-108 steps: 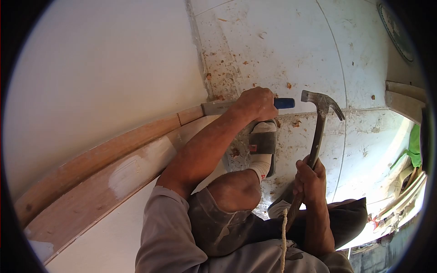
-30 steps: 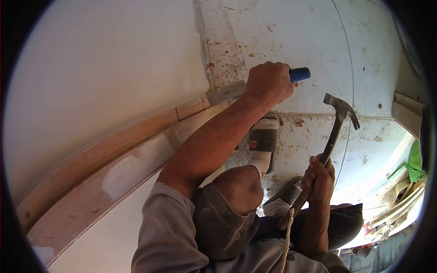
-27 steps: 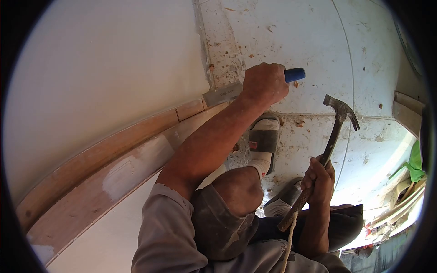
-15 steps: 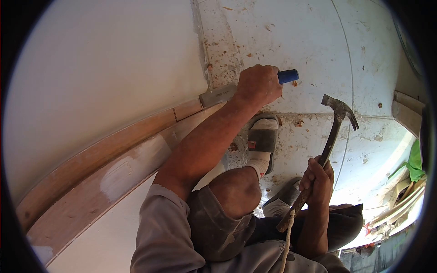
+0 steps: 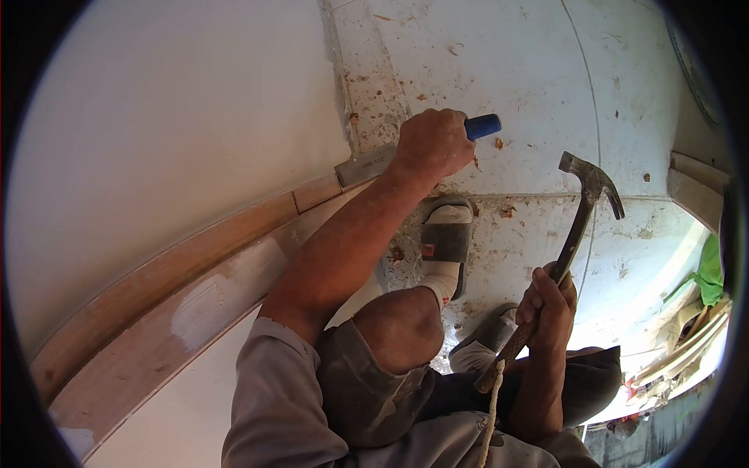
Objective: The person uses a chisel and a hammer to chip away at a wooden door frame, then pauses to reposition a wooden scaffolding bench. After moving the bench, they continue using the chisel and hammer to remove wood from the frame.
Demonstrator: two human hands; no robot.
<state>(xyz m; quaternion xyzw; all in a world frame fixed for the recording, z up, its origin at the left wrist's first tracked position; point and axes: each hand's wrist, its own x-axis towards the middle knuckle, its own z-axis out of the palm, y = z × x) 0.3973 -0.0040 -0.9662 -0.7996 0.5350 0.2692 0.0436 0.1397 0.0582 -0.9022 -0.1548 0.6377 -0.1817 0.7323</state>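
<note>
My left hand [image 5: 437, 144] is closed round a tool with a blue handle [image 5: 484, 126]. The tool's flat metal blade [image 5: 365, 167] lies at the end of the wooden trim [image 5: 226, 234], against the white wall's lower edge. My right hand [image 5: 548, 308] is wrapped round the dark shaft of a claw hammer [image 5: 591, 181], whose head is raised to the upper right of the hand. A pale rope [image 5: 490, 425] hangs by the hammer's lower end.
The white wall [image 5: 179, 101] fills the left. Debris dots the pale floor [image 5: 515, 70]. My sandalled foot [image 5: 447, 242] stands below my left hand. A green cloth or bag [image 5: 710, 273] and long strips [image 5: 675, 363] lie at the right.
The hammer head has moved slightly up and right. My left hand and the blue-handled tool appear slightly further left, as do the wall edge and floor marks.
</note>
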